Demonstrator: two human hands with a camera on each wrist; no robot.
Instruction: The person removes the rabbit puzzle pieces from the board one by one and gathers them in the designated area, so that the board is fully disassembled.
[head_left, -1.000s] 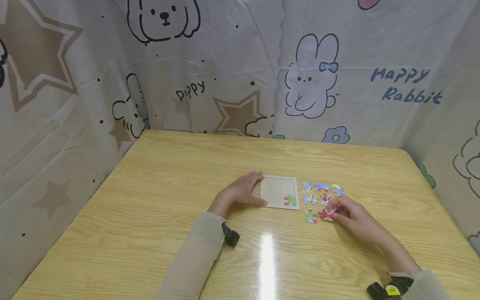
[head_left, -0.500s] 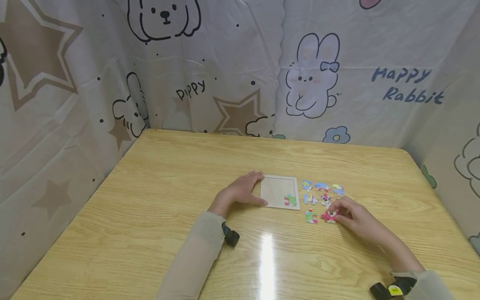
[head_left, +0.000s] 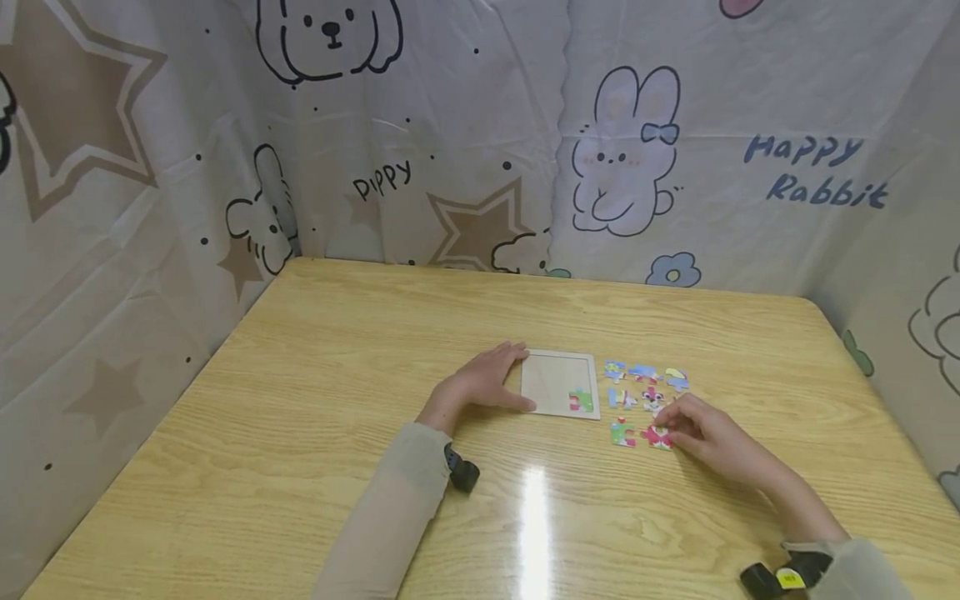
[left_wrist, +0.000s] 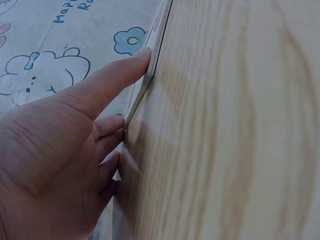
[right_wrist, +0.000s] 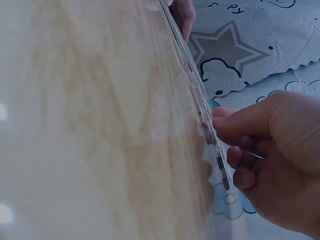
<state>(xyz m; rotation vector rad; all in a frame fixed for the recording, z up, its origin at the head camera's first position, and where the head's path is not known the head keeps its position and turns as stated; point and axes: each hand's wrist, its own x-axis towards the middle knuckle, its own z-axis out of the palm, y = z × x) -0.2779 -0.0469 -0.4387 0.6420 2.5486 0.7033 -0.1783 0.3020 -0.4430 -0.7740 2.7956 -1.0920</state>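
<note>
My left hand (head_left: 483, 379) rests at the left side of a square wooden puzzle tray (head_left: 543, 379). Its thumb touches the near left corner, and its fairly straight fingers reach the far left corner. One green-and-pink jigsaw piece (head_left: 581, 400) lies in the tray's near right corner. To the right of the tray my right hand (head_left: 708, 433) pinches a red jigsaw piece (head_left: 657, 437) by its right side with thumb and forefinger. The right wrist view shows those fingertips (right_wrist: 222, 122) low at the tabletop, beside the thin edges of the pieces.
Several other loose pieces lie in rows right of the tray, among them a green one (head_left: 622, 432), a face piece (head_left: 652, 399) and a blue one (head_left: 643, 373). The wooden table (head_left: 300, 400) is bordered by a printed curtain (head_left: 465, 125).
The red piece has shifted slightly right and changed its tilt under my right fingers, which moved a little with it. My left hand and the tray stay put.
</note>
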